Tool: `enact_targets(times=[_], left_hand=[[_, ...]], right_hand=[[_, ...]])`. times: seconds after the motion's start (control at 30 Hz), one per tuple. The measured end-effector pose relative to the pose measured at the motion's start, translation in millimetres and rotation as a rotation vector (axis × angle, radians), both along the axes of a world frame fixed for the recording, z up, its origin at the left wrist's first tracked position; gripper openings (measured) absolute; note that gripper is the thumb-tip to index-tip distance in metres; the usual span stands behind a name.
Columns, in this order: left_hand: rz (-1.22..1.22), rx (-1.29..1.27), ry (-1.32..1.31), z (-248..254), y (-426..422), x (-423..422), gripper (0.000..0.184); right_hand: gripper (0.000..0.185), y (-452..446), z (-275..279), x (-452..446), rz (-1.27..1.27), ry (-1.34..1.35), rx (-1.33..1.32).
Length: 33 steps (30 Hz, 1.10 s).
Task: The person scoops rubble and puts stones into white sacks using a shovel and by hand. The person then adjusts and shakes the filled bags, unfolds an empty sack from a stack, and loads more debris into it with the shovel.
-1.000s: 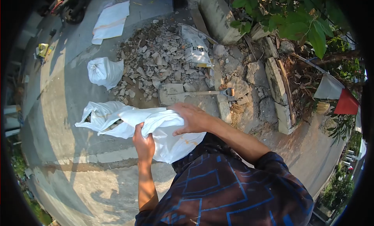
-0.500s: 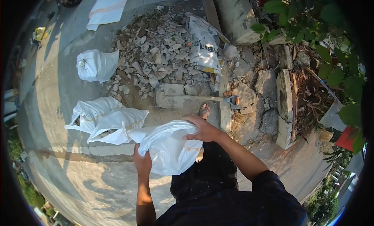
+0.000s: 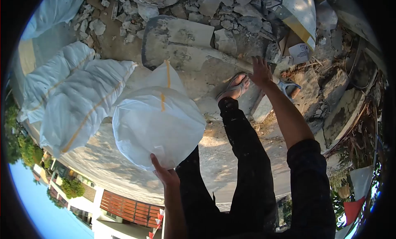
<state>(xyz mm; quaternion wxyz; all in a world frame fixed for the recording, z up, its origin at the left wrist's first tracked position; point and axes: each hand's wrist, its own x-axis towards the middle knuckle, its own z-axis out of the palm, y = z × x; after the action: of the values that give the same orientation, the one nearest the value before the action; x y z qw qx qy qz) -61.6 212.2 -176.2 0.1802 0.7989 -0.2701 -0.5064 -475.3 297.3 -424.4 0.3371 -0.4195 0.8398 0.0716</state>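
Note:
An open white woven sack (image 3: 159, 123) stands in front of my legs, its round mouth facing up at me. My left hand (image 3: 167, 176) grips the near rim, thumb inside and the other fingers partly hidden. Off to the right, my right hand (image 3: 261, 73) hovers at the shaft of a shovel with its fingers extended; whether it touches the shaft I cannot tell. The shovel's broad, dusty blade (image 3: 181, 47) lies flat beside the rubble, and its blue-grey handle (image 3: 292, 89) shows past my wrist.
Broken concrete rubble (image 3: 206, 6) is heaped beyond the shovel. Two filled white sacks (image 3: 84, 101) lie on the left, with another white sack (image 3: 55, 12) farther up. A printed bag (image 3: 299, 16) rests at upper right. My sandalled foot (image 3: 235, 86) is beside the shovel shaft.
My right hand has let go of the sack rim and moved right to the shovel shaft. The sack now stands wide open, lower down. My view has come closer to the ground.

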Motion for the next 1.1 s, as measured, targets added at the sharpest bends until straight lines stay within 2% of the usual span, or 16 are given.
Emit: enact_targets(times=[0.07, 0.13, 0.2, 0.27, 0.3, 0.4, 0.47, 0.53, 0.6, 0.67, 0.7, 0.8, 0.87, 0.93, 1.0, 1.1], left_hand=[[0.328, -0.032, 0.106, 2, -3, -40, 0.068], [0.324, -0.017, 0.038, 0, 6, -40, 0.067], [0.304, -0.019, -0.014, 0, 5, -37, 0.066], [-0.439, -0.142, -0.452, 5, 1, -32, 0.067], [-0.444, -0.144, -0.450, 12, -6, -30, 0.067], [-0.919, -0.029, -0.557, 31, -37, -28, 0.064], [-0.921, -0.086, -0.504, 35, -43, -13, 0.056], [-0.967, 0.279, -0.463, 46, -51, 20, 0.049], [-0.916, 0.190, -0.474, 61, -58, 37, 0.042], [-0.457, 0.184, -0.321, 80, -70, 32, 0.039], [-0.532, 0.241, -0.233, 78, -75, 66, 0.046], [-0.533, 0.201, -0.018, 87, -103, 55, 0.064], [-0.437, 0.154, 0.022, 71, -113, 53, 0.069], [-0.227, 0.091, 0.058, 53, -115, 58, 0.081], [-0.270, 0.058, -0.014, 27, -108, 67, 0.083], [-0.161, 0.053, -0.171, -3, -92, 63, 0.082]], right_hand=[[0.067, 3, -35, 8, 0.004, -0.048, 0.017], [0.072, 8, -65, 14, -0.045, -0.130, -0.012], [0.062, 5, -70, 7, -0.122, -0.123, -0.146], [0.055, -10, -49, -2, -0.053, -0.407, 0.161], [0.051, 0, -52, 5, -0.007, -0.390, -0.014], [0.045, -10, 0, 23, -0.095, -0.431, -0.023], [0.041, -6, 27, 41, -0.213, -0.454, 0.000], [0.038, 19, 46, 57, -0.281, -0.453, -0.064], [0.038, 43, 87, 71, -0.381, -0.541, -0.036], [0.036, 81, 128, 94, -0.427, -0.430, -0.037], [0.036, 105, 145, 107, -0.467, -0.407, -0.038], [0.036, 177, 184, 148, -0.558, -0.284, -0.013], [0.038, 202, 208, 167, -0.660, -0.339, 0.180], [0.038, 224, 216, 192, -0.738, -0.356, 0.228], [0.038, 249, 210, 218, -0.813, -0.371, 0.290], [0.038, 294, 157, 255, -0.998, -0.365, 0.420]])
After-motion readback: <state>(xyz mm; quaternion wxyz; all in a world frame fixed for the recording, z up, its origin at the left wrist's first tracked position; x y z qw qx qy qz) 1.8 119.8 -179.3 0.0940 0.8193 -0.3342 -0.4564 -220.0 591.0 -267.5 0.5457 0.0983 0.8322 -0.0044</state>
